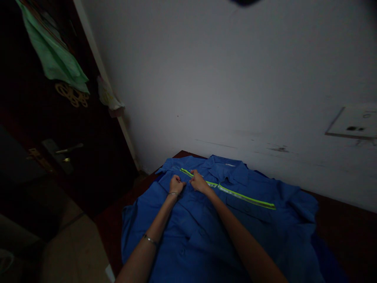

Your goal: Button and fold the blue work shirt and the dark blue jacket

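Blue shirt: the blue collared, button-front cloth shirt (200, 224) lies spread on the dark reddish-brown worktop (343, 226), collar toward the wall.
Left hand: the left hand (176, 184) rests at the chest, fingers curled together; whether they pinch cloth, I cannot tell. A thin bracelet (173, 193) circles its wrist.
Right hand: the right hand (198, 181) is just beside it, over the strip, fingers bent; whether they clamp anything, I cannot tell.
Chest strip: the yellow-green and silver strip (247, 197) crosses the chest, partly covered by the right hand.
In the way: the right forearm hides part of the shirt front; the plain grey-white wall (224, 90) stands close behind the collar.
Right side: a white rectangular socket plate (353, 122) on the wall; darker blue fabric (326, 255) shows past the shirt's edge.
Left side: a dark door (100, 137) with a metal handle (69, 149), a hanging pale-green cloth (57, 57), a beige looped cord (72, 95) and a whitish bag (107, 95) near the frame.
Below: beige floor (73, 243).
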The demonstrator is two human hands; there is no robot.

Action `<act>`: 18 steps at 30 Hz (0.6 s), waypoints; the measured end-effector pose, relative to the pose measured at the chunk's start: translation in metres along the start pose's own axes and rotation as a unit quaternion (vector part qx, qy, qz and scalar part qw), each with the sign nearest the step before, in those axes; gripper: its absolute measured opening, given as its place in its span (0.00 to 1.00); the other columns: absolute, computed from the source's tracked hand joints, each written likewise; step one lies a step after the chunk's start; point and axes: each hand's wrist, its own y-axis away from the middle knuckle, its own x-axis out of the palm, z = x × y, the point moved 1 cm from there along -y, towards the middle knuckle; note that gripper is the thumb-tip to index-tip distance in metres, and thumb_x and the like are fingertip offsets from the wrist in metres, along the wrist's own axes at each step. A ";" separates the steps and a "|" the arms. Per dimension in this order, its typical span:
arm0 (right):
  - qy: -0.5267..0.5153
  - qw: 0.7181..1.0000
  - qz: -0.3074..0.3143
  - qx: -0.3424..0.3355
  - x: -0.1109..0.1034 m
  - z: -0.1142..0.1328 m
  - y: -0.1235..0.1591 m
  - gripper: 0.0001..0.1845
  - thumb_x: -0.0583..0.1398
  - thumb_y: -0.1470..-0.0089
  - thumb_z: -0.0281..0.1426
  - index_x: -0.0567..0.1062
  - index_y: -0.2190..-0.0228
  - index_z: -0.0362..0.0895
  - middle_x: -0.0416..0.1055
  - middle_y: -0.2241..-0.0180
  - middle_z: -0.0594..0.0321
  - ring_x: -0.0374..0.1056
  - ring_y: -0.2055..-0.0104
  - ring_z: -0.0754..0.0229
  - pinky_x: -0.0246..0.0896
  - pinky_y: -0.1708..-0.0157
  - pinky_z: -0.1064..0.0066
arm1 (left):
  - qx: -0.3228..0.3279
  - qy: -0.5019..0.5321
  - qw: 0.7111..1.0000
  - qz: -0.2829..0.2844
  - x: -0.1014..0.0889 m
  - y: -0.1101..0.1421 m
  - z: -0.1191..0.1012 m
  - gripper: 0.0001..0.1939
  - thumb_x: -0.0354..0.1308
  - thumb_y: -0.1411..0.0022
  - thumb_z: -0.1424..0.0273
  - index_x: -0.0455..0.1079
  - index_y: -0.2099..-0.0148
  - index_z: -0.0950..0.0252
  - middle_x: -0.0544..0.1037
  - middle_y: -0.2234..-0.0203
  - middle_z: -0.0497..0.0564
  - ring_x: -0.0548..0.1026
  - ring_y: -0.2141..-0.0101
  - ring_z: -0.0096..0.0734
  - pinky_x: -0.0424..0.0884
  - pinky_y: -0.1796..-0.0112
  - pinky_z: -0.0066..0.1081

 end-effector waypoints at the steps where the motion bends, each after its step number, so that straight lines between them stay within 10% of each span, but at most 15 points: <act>1: 0.008 1.000 -0.005 -0.002 -0.001 0.001 0.001 0.23 0.54 0.52 0.24 0.58 0.53 0.42 0.68 0.70 0.63 0.65 0.71 0.63 0.57 0.69 0.74 | -0.004 0.004 1.000 0.003 0.000 0.000 -0.001 0.16 0.57 0.62 0.82 0.52 0.76 0.63 0.57 0.88 0.36 0.57 0.86 0.17 0.53 0.83 0.19; 18: -0.218 0.961 -0.024 0.167 -0.006 0.005 -0.007 0.20 0.60 0.60 0.20 0.64 0.61 0.39 0.68 0.77 0.64 0.68 0.77 0.63 0.66 0.85 0.75 | -0.089 0.095 0.991 -0.011 -0.009 0.001 -0.004 0.14 0.58 0.52 0.71 0.58 0.63 0.66 0.65 0.90 0.38 0.58 0.93 0.21 0.51 0.89 0.21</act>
